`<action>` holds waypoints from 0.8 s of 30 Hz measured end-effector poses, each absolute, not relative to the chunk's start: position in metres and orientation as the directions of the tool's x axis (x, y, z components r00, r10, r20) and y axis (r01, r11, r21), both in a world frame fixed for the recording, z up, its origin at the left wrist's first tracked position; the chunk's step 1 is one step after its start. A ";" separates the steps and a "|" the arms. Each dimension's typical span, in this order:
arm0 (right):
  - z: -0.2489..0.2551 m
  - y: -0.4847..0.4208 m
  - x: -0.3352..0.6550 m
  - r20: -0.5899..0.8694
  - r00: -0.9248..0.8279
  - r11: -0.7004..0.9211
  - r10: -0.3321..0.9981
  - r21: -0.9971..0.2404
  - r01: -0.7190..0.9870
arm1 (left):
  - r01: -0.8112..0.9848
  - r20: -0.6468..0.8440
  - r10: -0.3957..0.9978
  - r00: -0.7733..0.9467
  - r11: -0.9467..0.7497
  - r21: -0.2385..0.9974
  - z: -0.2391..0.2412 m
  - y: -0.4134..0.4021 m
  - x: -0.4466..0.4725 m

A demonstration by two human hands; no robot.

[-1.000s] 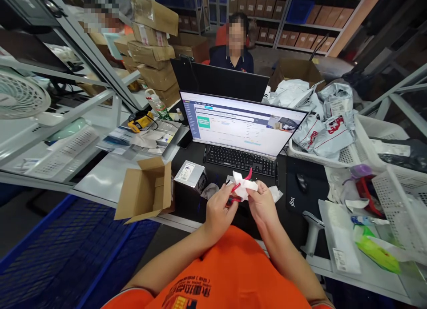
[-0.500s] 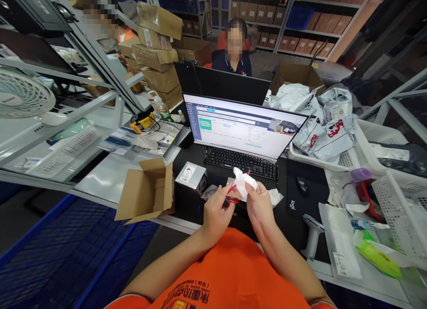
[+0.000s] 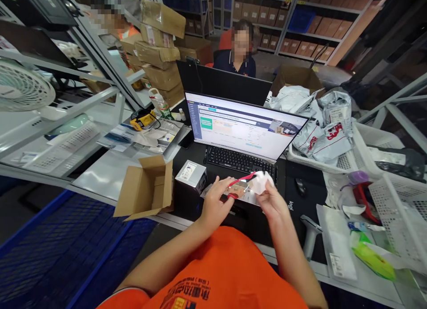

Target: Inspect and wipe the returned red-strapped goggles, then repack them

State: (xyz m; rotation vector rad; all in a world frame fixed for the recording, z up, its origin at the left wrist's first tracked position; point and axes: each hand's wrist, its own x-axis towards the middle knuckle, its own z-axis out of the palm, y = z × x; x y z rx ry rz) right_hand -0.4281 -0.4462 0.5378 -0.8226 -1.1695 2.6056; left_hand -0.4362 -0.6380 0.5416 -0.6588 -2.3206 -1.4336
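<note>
My left hand [image 3: 216, 201] is closed around the lower end of a thin red-framed item [image 3: 240, 180], which looks like a pair of glasses, just in front of the keyboard [image 3: 238, 161]. My right hand [image 3: 271, 201] pinches a crumpled white wrapping [image 3: 262, 182] at the item's far end. Both hands hover over the black desk [image 3: 187, 198]. A small grey-white product box [image 3: 190, 175] stands just left of my left hand, and an open cardboard box [image 3: 143, 189] sits further left at the desk's edge.
A lit monitor [image 3: 243, 126] stands behind the keyboard. To the right are a mouse [image 3: 300, 186], a handheld scanner [image 3: 310, 234] and white baskets [image 3: 387, 184] with grey mail bags [image 3: 322, 131]. A person [image 3: 238, 53] sits opposite. A fan [image 3: 23, 89] is at left.
My right hand has drawn the white wrapping to the right, off the red item. The red frame is now more exposed and stretches between my two hands, which have dropped closer to the desk.
</note>
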 end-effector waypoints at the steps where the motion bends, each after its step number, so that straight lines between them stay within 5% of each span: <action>1: 0.536 -0.435 -0.423 -0.356 -0.820 -0.604 0.448 -0.797 0.016 | 0.533 0.491 0.210 -0.846 0.386 0.753 0.542 -0.642 -0.439; 4: 0.541 -0.405 -0.406 -0.107 -0.758 -0.316 0.643 -0.939 -0.135 | 0.534 0.406 0.371 -0.835 0.372 0.759 0.549 -0.651 -0.449; 6: 0.554 -0.393 -0.399 0.055 -0.800 -0.098 0.597 -0.985 -0.141 | 0.560 0.333 0.531 -0.779 0.350 0.751 0.557 -0.654 -0.455; 9: 0.577 -0.391 -0.397 0.171 -0.959 0.255 0.227 -0.961 -0.111 | 0.608 0.270 0.691 -0.671 0.305 0.733 0.567 -0.650 -0.459; 11: 0.584 -0.397 -0.399 0.103 -0.995 0.391 -0.018 -0.915 -0.102 | 0.616 0.266 0.712 -0.650 0.289 0.733 0.569 -0.646 -0.459; 14: 0.582 -0.405 -0.400 -0.057 -0.978 0.442 -0.199 -0.896 -0.038 | 0.547 0.258 0.593 -0.763 0.379 0.746 0.564 -0.644 -0.456; 17: 0.573 -0.408 -0.397 -0.136 -0.965 0.358 -0.224 -0.932 0.048 | 0.499 0.270 0.483 -0.833 0.444 0.744 0.561 -0.647 -0.453; 21: 0.570 -0.419 -0.394 -0.169 -0.968 0.339 -0.183 -0.936 0.099 | 0.567 0.287 0.547 -0.787 0.457 0.685 0.563 -0.648 -0.452; 24: 0.572 -0.442 -0.392 -0.109 -0.992 0.492 -0.064 -0.868 0.064 | 0.668 0.298 0.648 -0.701 0.448 0.595 0.564 -0.642 -0.452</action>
